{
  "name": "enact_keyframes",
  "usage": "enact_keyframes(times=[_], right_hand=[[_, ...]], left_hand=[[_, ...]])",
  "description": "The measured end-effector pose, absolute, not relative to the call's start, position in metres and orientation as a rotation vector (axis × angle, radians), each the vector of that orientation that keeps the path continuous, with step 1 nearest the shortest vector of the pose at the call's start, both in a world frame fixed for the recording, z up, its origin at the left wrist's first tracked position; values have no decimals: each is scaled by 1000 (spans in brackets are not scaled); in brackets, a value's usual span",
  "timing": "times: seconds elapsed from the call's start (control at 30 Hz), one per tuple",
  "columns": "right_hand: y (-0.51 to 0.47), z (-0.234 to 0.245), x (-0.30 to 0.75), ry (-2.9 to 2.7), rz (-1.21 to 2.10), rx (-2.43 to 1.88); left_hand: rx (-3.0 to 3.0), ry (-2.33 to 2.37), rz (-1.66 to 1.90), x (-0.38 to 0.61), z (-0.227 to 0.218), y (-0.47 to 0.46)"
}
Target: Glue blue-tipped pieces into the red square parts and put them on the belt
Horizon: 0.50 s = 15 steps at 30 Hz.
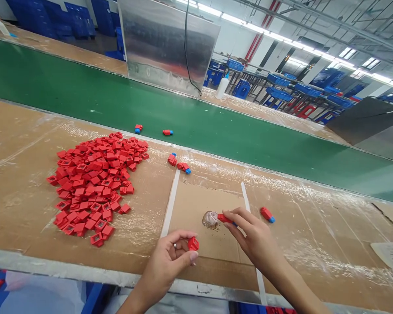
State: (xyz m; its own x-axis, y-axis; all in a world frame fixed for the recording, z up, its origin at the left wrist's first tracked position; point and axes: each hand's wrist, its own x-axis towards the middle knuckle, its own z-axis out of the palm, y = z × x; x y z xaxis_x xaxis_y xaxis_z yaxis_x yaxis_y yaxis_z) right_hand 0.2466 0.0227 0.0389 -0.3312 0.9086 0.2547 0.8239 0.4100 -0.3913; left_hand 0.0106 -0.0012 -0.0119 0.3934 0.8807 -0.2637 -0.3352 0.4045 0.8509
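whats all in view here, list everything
cardboard cover: 1, brown, on the near bench
conveyor belt: 1, green, behind the bench
red pieces: hundreds, red, heaped on the cardboard cover
belt pieces: 2, red and blue, on the belt
loose pieces: several, red and blue, on the cardboard cover
tape strips: 2, white, on the cardboard cover
round blob: 1, greyish, between the strips
bottle: 1, white, far bench
metal panel: 1, silver, beyond the belt
crates: many, blue, background
left hand: 1, pinching a red piece
right hand: 1, pinching a red-and-blue piece beside the blob
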Motion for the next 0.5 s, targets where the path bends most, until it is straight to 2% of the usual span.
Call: enact_keyframes(times=[0.5], right_hand=[[28,54,244,-2122,282,-1524]], left_hand=[[728,758,933,8,-14,-1]])
